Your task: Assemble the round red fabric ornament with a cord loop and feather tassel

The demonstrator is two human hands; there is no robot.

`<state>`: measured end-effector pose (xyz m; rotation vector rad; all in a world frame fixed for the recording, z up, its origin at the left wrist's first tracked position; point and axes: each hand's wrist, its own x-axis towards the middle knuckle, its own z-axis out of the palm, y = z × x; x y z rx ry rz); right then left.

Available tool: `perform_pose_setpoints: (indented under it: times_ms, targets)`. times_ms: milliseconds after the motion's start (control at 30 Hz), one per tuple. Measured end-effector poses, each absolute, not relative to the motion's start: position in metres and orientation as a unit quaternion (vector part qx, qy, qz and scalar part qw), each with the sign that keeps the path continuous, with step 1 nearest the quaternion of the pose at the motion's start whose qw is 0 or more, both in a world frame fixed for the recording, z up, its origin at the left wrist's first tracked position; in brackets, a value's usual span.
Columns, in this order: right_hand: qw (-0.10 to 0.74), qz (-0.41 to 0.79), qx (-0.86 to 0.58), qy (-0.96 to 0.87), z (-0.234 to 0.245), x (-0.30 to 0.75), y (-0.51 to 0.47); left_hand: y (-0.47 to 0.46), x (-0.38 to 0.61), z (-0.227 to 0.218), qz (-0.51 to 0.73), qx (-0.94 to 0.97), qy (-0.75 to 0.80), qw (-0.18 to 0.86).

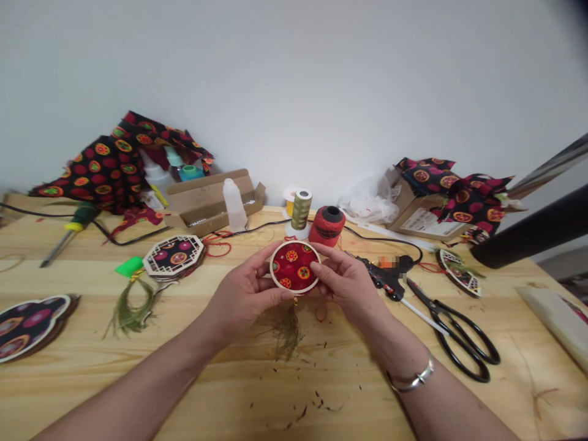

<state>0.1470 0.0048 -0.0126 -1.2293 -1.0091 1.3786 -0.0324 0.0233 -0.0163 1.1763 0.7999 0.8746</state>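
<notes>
While left hand (245,294) and right hand (344,285) grip round wooden frame (294,243) | red printed fabric (294,264) fills it

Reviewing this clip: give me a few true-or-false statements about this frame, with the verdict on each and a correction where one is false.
1. The left hand and right hand both hold a round wood-framed ornament covered in red patterned fabric. True.
2. The scissors lie left of the hands. False: the black-handled scissors lie right of the right hand.
3. A metal bangle circles the right wrist. True.
4. The left hand grips a hot glue gun. False: the hot glue gun lies on the wooden table, right of the right hand.
</notes>
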Motion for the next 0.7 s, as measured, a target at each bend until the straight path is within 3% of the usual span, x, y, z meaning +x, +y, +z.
perform_pose_setpoints:
  times_ms: [300,700]
  targets:
    - [0.467,0.650,-0.359,-0.480,-0.008,0.156,0.009,0.025,-0.034,-0.010,0.391,0.520,0.361,0.668]
    - [0.453,0.622,-0.343,-0.539,-0.013,0.160,0.010,0.026,-0.034,-0.009,0.398,0.509,0.356,0.675]
